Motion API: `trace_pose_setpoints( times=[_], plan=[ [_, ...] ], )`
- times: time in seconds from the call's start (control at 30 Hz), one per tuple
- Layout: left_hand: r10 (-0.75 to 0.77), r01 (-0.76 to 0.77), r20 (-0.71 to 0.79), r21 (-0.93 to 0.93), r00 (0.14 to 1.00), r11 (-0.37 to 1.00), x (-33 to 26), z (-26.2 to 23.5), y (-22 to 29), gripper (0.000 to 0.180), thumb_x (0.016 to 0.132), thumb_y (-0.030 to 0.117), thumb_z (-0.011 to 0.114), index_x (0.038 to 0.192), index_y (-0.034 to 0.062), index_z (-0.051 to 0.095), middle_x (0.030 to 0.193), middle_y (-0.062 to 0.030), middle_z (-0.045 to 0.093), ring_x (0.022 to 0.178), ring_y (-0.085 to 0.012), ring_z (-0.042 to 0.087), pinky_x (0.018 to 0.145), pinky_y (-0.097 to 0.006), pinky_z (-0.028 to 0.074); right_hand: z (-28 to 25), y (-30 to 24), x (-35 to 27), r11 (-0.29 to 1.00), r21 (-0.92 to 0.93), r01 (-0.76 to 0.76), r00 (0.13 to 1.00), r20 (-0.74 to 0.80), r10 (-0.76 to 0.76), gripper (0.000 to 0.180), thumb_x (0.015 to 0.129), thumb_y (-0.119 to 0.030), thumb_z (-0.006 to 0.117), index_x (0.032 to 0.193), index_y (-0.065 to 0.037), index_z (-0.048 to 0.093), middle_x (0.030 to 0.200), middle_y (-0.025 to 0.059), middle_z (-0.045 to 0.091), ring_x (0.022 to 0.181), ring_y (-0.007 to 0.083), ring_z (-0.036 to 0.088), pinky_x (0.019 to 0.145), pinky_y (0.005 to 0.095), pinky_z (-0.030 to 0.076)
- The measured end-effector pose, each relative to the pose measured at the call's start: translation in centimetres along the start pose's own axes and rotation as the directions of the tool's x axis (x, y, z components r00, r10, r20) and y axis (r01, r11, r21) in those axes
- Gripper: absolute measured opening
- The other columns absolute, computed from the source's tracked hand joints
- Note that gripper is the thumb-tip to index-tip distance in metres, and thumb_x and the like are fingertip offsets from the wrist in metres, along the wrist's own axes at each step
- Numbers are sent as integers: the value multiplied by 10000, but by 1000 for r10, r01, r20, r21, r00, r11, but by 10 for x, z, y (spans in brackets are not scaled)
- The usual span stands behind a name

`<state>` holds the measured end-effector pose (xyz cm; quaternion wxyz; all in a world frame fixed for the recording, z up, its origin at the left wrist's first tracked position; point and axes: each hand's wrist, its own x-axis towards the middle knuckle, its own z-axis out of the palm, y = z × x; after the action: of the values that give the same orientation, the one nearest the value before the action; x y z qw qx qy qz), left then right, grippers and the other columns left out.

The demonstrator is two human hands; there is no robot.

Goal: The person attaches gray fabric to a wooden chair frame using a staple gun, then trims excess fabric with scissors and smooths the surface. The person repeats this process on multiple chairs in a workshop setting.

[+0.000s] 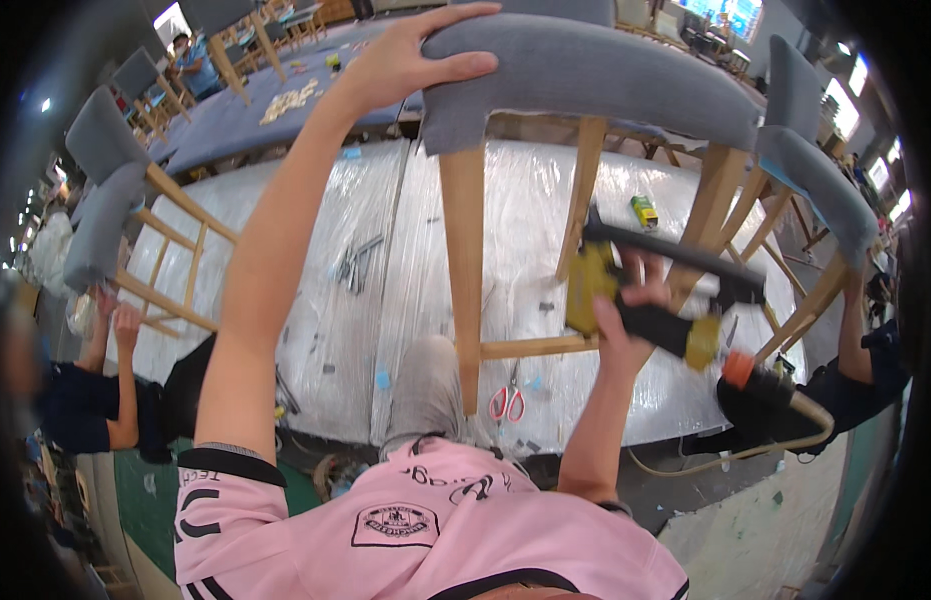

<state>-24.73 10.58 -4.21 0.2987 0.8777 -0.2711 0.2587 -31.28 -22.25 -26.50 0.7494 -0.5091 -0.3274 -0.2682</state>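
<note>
A grey upholstered chair (595, 75) with pale wooden legs stands in front of me. At the seat's left corner, my left hand (397, 62) grips the padded edge, thumb on the front face and fingers over the top. My right hand (630, 325) is closed round an air staple gun (591, 285) with a yellow and black body, slightly blurred. The gun is held beneath the seat, beside the right front leg (717, 195). From its rear coupling (740, 370), an air hose (820, 420) curves down to the right.
Red-handled scissors (507, 402) and loose metal pieces (357, 262) lie on the plastic-covered worktable (335, 400). A small yellow-green box (643, 211) sits behind the chair. Other grey chairs stand left (110, 190) and right (820, 180), with people's arms beside them.
</note>
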Motion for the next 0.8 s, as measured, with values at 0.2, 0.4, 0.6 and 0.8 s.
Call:
trace_pose_setpoints(
  times=[0.2, 0.4, 0.6, 0.8],
  plan=[
    [4, -42, -118, -328, 993, 944, 31, 11, -46, 544, 918, 455, 675, 1386, 179, 675, 1340, -76, 671, 1220, -223, 629, 1056, -355, 478, -98, -62, -155, 914, 223, -339, 731, -550, 405, 370, 834, -43, 714, 1124, -156, 515, 1429, 135, 512, 1322, 341, 535, 1130, 506, 447],
    [-80, 22, -122, -418, 989, 908, 66, 17, -92, 528, 944, 466, 647, 1359, 141, 687, 1320, -83, 678, 1211, -213, 628, 1056, -343, 468, -237, 0, -334, 471, 511, -719, -108, -752, 651, 393, 815, -135, 733, 1146, -91, 526, 1064, 124, 643, 798, 306, 714, 603, 486, 637],
    [-52, -8, -139, -400, 989, 916, 76, 8, -135, 531, 970, 488, 629, 1360, 133, 683, 1298, -69, 683, 1189, -180, 627, 1055, -322, 457, -231, 87, -388, 442, 708, -551, -232, -639, 734, 376, 855, -195, 758, 1188, -138, 590, 1144, 134, 671, 959, 354, 699, 792, 598, 597],
    [-102, 8, -207, -414, 973, 910, 58, 14, -105, 454, 965, 402, 678, 1305, 103, 709, 1242, -61, 704, 1152, -167, 630, 1018, -295, 464, -215, 138, -431, 439, 691, -574, -121, -602, 789, 497, 918, -426, 752, 1256, -102, 587, 1187, 111, 659, 1006, 339, 682, 877, 539, 598]
  ],
)
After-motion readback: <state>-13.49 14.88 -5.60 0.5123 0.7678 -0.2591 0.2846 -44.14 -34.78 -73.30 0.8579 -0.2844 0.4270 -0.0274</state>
